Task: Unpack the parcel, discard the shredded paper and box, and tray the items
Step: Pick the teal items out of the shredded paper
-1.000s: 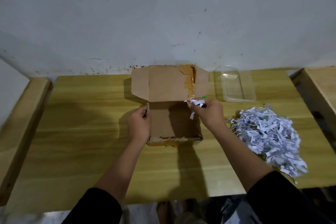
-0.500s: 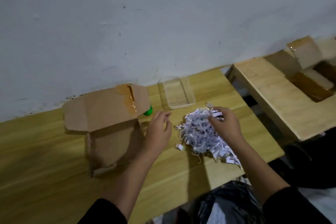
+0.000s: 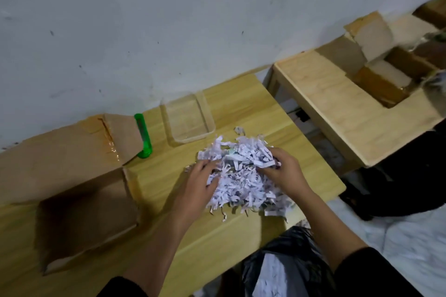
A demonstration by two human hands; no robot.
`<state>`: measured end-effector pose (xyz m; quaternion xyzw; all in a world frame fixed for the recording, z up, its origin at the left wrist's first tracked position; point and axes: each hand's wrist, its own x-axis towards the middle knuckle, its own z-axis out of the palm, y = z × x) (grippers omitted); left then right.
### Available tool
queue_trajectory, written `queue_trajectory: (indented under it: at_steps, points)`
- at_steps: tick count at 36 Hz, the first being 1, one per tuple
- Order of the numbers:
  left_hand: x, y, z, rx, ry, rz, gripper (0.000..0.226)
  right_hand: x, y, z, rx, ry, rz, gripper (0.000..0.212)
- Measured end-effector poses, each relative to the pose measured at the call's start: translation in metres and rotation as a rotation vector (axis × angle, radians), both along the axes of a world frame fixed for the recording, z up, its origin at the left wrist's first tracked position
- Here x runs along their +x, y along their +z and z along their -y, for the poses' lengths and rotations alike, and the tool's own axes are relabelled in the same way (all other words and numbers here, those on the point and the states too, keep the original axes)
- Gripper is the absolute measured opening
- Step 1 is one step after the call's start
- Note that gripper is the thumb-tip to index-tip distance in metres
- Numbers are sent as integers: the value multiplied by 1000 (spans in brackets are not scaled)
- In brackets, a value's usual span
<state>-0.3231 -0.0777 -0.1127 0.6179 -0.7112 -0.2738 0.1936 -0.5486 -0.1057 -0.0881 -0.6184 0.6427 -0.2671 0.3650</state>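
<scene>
Both hands now work the heap of shredded paper (image 3: pixel 243 176) at the right end of the wooden counter (image 3: pixel 241 231), having left the cardboard box (image 3: pixel 79 202) they were holding a second ago. The left hand (image 3: pixel 201 182) cups the heap's near-left flank, fingers curled into the strips; the right hand (image 3: pixel 284 171) clenches a clump on the far-right side. The box sits open and apparently emptied at the left, a green object (image 3: pixel 144 135) beside its flap and the clear plastic tray (image 3: pixel 187 119) still bare by the wall. A black bag (image 3: pixel 287 265) gapes just below the counter's edge, the likely destination for the gathered paper.
</scene>
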Motion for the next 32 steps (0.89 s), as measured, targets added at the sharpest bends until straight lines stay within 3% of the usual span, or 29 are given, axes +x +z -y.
queue_trajectory:
  at_steps: [5, 11, 14, 17, 20, 23, 28, 32]
  points:
    - [18, -7, -4, -17, 138, 38, 35, -11, 2, 4, 64, -178, 143, 24]
    - [11, 14, -5, -147, 315, -83, 29, -23, 14, 8, 128, -157, 109, 48]
    - [0, 27, 0, -202, 290, -77, 35, -21, 22, 7, 19, -81, 2, 49]
    - [-18, 33, 4, -133, 120, -103, 43, -6, 25, 4, -87, -1, -39, 45]
    - [-31, 19, 8, -50, -97, -32, 53, 15, 20, 1, -127, 183, -100, 49]
    - [-30, -2, 7, 36, -157, 128, 63, 26, 5, -1, -48, 311, -174, 58]
    - [-11, -13, -1, 70, -161, 375, 84, 0, -23, -13, 124, 268, -231, 67]
    - [-1, -13, -7, 90, -131, 421, 104, -21, -23, -20, 170, 201, -218, 62]
